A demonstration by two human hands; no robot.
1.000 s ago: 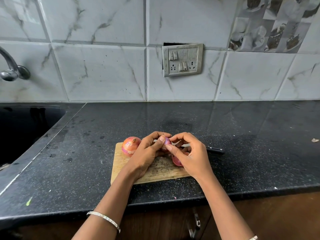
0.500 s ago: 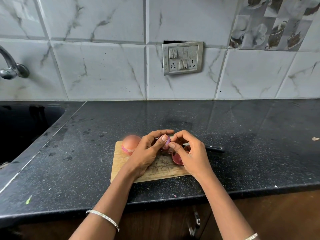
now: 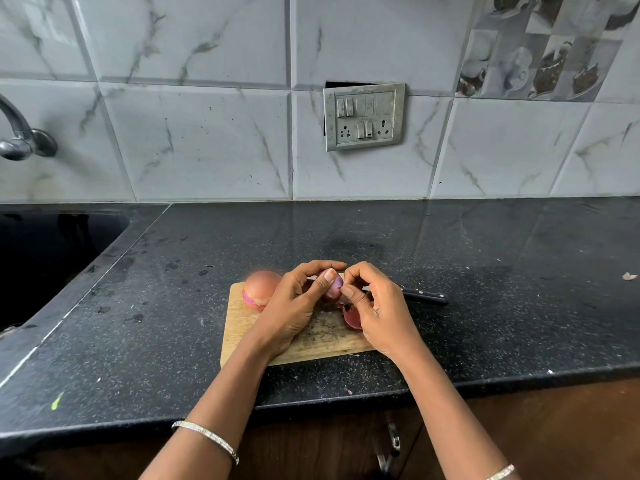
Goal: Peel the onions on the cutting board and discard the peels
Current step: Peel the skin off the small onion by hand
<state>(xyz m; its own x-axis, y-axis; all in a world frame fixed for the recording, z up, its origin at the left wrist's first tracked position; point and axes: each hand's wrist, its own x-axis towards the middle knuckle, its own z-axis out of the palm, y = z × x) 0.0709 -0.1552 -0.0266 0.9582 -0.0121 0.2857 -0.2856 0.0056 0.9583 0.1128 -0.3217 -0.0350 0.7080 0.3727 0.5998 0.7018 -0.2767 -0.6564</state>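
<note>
Because its dry skin is thin and crackly, the unpeeled onion (image 3: 261, 289) on the left end of the cutting board (image 3: 242, 327) should tear easily, best picked at from its cut end. It looks round, orange-pink and light, and could roll. Next, the left hand (image 3: 294, 306) has its grip curled around a small purple onion (image 3: 333, 289), held just above the board. That one looks smooth, shiny and probably slippery. The right hand (image 3: 375, 306) pinches at its skin with thumb and fingertip. Below lies a dark red peel (image 3: 351, 320), curled like a cup. A knife (image 3: 424, 296) rests on the desk (image 3: 519, 306).
</note>
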